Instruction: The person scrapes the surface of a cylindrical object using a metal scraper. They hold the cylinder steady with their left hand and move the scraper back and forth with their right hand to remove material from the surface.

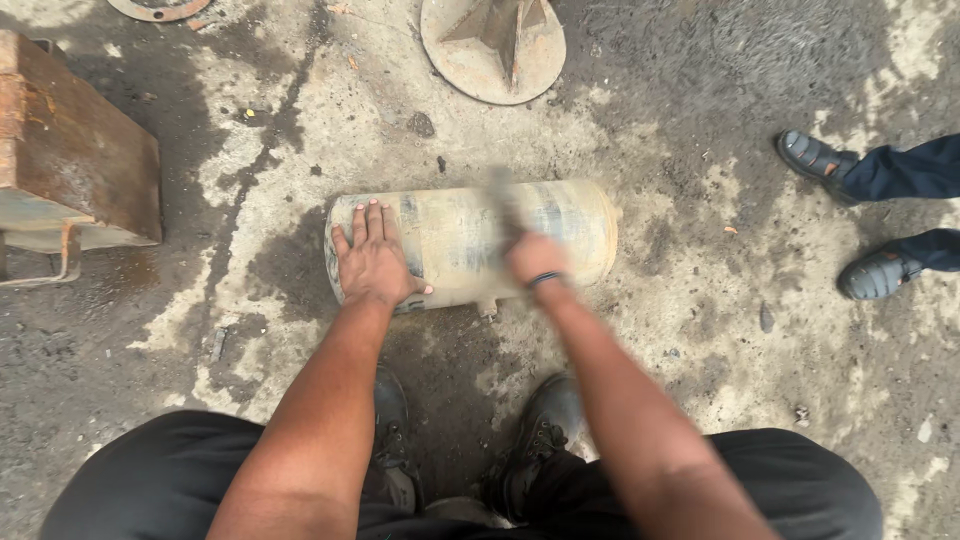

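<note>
The stained concrete floor (700, 330) fills the view, with open ground to the lower left and lower right of the work. A rusted steel box (70, 150) stands at the left edge, well apart from the work. A round metal base plate with raised ribs (495, 45) lies at the top edge, near but not touching the cylinder.

The pale yellow metal cylinder (450, 235) lies on its side at centre, long axis running left to right, resting on the floor directly ahead of the person's black shoes (540, 430). Bare floor surrounds both ends.

Another person's sandalled feet (850, 215) stand at the right edge, apart from the cylinder's right end.

The left hand (372, 260) lies flat on the cylinder's left end, fingers extended and close together, palm pressed to the shell.

The right hand (533, 258), a dark band at the wrist, is closed around the handle of a blurred grey tool (503, 205) over the cylinder's middle. Whether the tool touches the shell cannot be told.
</note>
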